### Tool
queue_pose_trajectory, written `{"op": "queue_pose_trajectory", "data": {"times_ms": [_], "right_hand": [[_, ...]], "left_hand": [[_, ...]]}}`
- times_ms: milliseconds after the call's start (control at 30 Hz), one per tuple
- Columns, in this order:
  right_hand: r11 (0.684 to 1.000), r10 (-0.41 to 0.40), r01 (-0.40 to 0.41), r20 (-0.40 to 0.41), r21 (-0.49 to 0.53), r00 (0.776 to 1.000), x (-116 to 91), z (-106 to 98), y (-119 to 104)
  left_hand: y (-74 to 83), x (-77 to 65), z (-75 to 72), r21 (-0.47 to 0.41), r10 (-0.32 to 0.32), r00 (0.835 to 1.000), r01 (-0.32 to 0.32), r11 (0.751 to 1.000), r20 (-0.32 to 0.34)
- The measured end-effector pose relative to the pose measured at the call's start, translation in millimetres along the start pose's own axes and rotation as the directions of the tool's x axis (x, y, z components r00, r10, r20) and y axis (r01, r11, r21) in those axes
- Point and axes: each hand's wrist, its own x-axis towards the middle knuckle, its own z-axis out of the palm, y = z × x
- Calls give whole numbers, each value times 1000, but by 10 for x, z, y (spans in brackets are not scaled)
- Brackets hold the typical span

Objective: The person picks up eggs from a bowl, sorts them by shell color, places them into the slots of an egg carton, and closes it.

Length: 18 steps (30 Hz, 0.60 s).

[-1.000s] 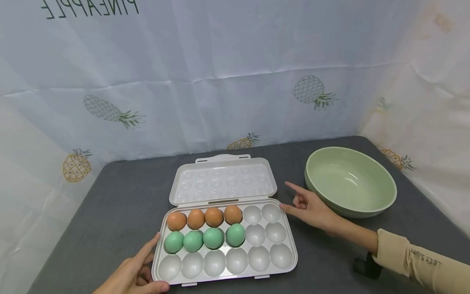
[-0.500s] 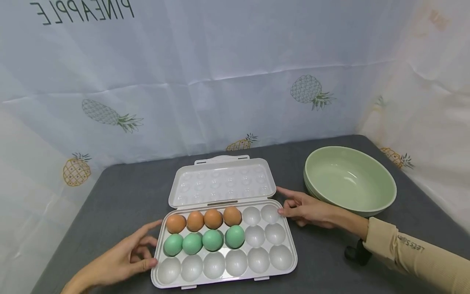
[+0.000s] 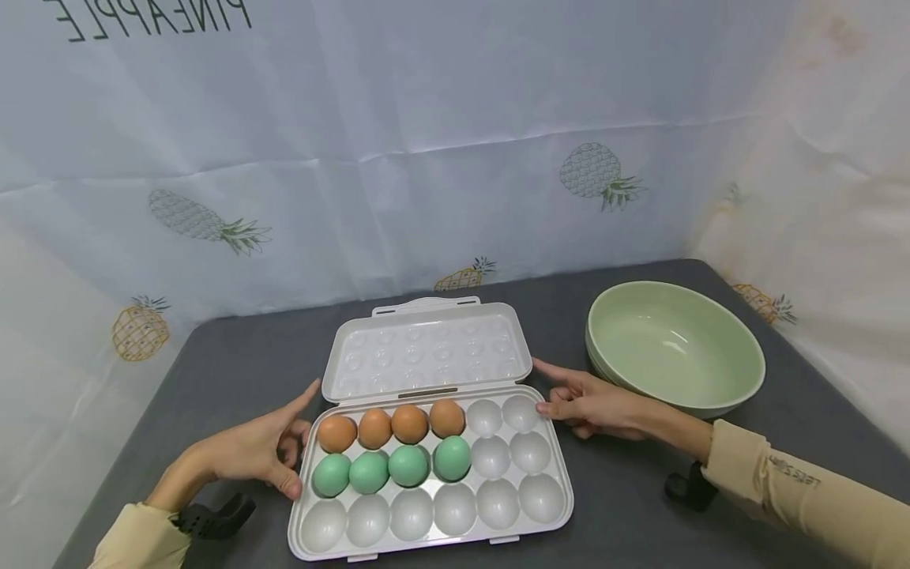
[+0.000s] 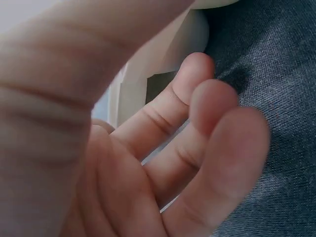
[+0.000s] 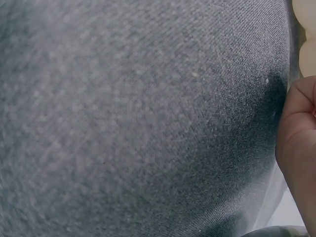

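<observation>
A white plastic egg carton lies on the table with its lid folded back. Several brown eggs fill the left of its far row, and several green eggs the left of the middle row. The near row's cups are bare. At the left side, my left hand has its thumb at the tray's rim and its index finger reaching to the lid's corner. My right hand pinches the far right rim, thumb on top, index finger at the lid's right corner. Its lower fingers are partly hidden.
A large pale green bowl stands at the back right, close behind my right hand. The dark grey table meets a white curtain printed with pineapples. Black straps sit at both wrists.
My right hand has come in from beside the carton to its right rim. My left hand has slid from the near left corner up toward the lid's hinge. The carton barely shifts.
</observation>
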Motion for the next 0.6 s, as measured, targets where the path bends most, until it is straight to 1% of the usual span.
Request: {"op": "queue_pose_trajectory", "data": {"times_ms": [167,267,333,500,600], "right_hand": [[1000,-14,14,12,7,1000,-1,-10,8],[999,-37,36,11,16,999,-10,-4,18],[999,-53,53,7,10,999,-16,5,27],[992,-110,108,-28,-72,993,-33,28,64],[980,-166,158,-61,-118,984,-38,36,93]], "left_hand": [[-12,15,2,-70,-8,1000,10,998,24],[-25,10,11,-73,-6,1000,7,997,18],[-45,-1,21,-62,4,1000,-4,998,1],[-85,-40,58,-50,50,998,-52,997,-42],[-91,-70,100,-45,82,994,-85,995,-65]]}}
